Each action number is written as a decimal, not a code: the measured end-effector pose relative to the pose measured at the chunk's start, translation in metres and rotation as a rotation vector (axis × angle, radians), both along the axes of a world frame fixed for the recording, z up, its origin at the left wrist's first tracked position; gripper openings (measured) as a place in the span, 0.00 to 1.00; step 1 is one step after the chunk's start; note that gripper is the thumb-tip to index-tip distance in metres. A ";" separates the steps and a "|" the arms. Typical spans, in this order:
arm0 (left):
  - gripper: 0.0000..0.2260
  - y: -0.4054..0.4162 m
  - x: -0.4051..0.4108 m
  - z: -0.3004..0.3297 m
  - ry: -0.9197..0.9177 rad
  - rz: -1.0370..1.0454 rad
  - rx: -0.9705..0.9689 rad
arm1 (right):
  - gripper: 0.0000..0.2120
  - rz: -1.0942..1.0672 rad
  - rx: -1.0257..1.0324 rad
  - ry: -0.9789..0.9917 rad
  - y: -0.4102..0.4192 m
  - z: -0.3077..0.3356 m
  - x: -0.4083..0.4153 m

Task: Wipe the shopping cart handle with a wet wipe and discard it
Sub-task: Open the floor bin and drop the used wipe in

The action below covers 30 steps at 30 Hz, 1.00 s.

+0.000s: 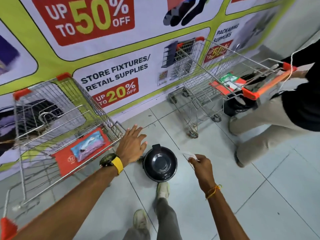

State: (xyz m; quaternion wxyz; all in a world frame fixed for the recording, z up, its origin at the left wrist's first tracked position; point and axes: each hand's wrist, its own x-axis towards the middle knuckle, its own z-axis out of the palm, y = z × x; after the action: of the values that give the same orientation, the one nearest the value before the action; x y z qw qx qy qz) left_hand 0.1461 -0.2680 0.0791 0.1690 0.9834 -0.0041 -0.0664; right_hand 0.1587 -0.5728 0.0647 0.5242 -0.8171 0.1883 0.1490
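Observation:
My right hand (200,164) pinches a small white wet wipe (189,155) just right of a round black pedal bin (160,164) standing on the floor; my foot rests at the bin's near edge. My left hand (132,145), open with fingers spread, hovers beside the right end of a metal shopping cart (57,122) on my left. A pack of wet wipes (88,148) lies on the cart's red child seat flap. The cart's handle is mostly out of view; only a red end cap (7,228) shows at the lower left.
A second cart (207,78) with an orange handle (273,82) stands at the right, with another person in a black top and beige trousers (277,122) at it and a black bin beneath it. A printed banner wall (107,54) runs behind both carts. The floor is pale tile.

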 end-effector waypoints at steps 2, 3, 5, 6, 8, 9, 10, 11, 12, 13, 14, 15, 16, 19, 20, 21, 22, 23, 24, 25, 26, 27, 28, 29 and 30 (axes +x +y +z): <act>0.19 -0.001 0.001 -0.002 -0.024 0.006 -0.010 | 0.06 -0.012 -0.099 -0.037 0.000 -0.003 0.005; 0.19 0.000 0.000 -0.003 -0.032 0.010 -0.014 | 0.06 0.000 -0.111 -0.056 0.000 -0.004 0.007; 0.18 0.000 0.002 -0.006 -0.048 0.020 -0.020 | 0.08 0.046 -0.118 -0.099 -0.001 -0.005 0.015; 0.18 0.000 0.002 -0.007 -0.057 0.023 -0.026 | 0.10 0.065 -0.141 -0.113 -0.001 -0.005 0.018; 0.17 0.000 0.002 -0.008 -0.059 0.027 -0.028 | 0.12 0.072 -0.181 -0.125 -0.001 -0.007 0.024; 0.17 0.000 0.003 -0.008 -0.060 0.032 -0.031 | 0.12 0.079 -0.194 -0.125 -0.001 -0.009 0.026; 0.17 0.000 0.004 -0.009 -0.060 0.038 -0.034 | 0.11 0.089 -0.204 -0.117 -0.001 -0.011 0.026; 0.17 0.000 0.004 -0.009 -0.059 0.040 -0.036 | 0.10 0.089 -0.208 -0.103 -0.001 -0.014 0.027; 0.17 0.000 0.005 -0.009 -0.055 0.041 -0.036 | 0.09 0.078 -0.204 -0.080 -0.003 -0.017 0.028; 0.17 0.000 0.005 -0.009 -0.055 0.044 -0.033 | 0.08 0.060 -0.186 -0.051 -0.003 -0.019 0.028; 0.17 -0.001 0.006 -0.010 -0.055 0.047 -0.026 | 0.07 0.036 -0.160 -0.017 -0.004 -0.022 0.029; 0.17 -0.001 0.007 -0.009 -0.056 0.048 -0.022 | 0.06 0.013 -0.134 0.010 -0.004 -0.025 0.029; 0.17 -0.001 0.007 -0.009 -0.058 0.048 -0.021 | 0.05 -0.007 -0.112 0.025 -0.003 -0.027 0.030; 0.17 -0.002 0.007 -0.007 -0.059 0.050 -0.028 | 0.06 -0.030 -0.078 0.053 -0.002 -0.038 0.029; 0.17 -0.003 0.006 -0.007 -0.058 0.051 -0.031 | 0.06 -0.033 -0.067 0.062 0.000 -0.041 0.028; 0.17 -0.003 0.006 -0.006 -0.059 0.053 -0.033 | 0.06 -0.031 -0.058 0.069 0.001 -0.045 0.027; 0.17 -0.004 0.006 -0.007 -0.059 0.055 -0.035 | 0.06 -0.022 -0.059 0.079 0.002 -0.049 0.025; 0.17 -0.004 0.006 -0.007 -0.060 0.056 -0.034 | 0.07 -0.004 -0.061 0.089 0.003 -0.052 0.025; 0.17 -0.003 0.006 -0.007 -0.059 0.056 -0.033 | 0.09 0.033 -0.068 0.109 0.006 -0.056 0.024; 0.17 -0.003 0.006 -0.007 -0.062 0.057 -0.032 | 0.11 0.097 -0.094 0.129 0.008 -0.058 0.024; 0.16 -0.003 0.005 -0.007 -0.065 0.057 -0.032 | 0.14 0.187 -0.147 0.157 0.010 -0.059 0.024; 0.16 -0.003 0.005 -0.008 -0.066 0.054 -0.029 | 0.16 0.269 -0.203 0.184 0.012 -0.062 0.024; 0.16 -0.003 0.005 -0.008 -0.065 0.051 -0.029 | 0.18 0.327 -0.246 0.202 0.014 -0.063 0.025; 0.16 -0.002 0.005 -0.009 -0.065 0.050 -0.029 | 0.20 0.364 -0.271 0.207 0.015 -0.066 0.025; 0.16 -0.002 0.005 -0.009 -0.067 0.051 -0.032 | 0.22 0.384 -0.288 0.207 0.016 -0.067 0.024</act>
State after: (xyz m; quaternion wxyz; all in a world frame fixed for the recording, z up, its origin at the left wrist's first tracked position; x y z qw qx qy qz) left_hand 0.1508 -0.2702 0.0701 0.1861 0.9820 0.0141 -0.0292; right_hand 0.1829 -0.5569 -0.0027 0.3427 -0.8844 0.1016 0.3003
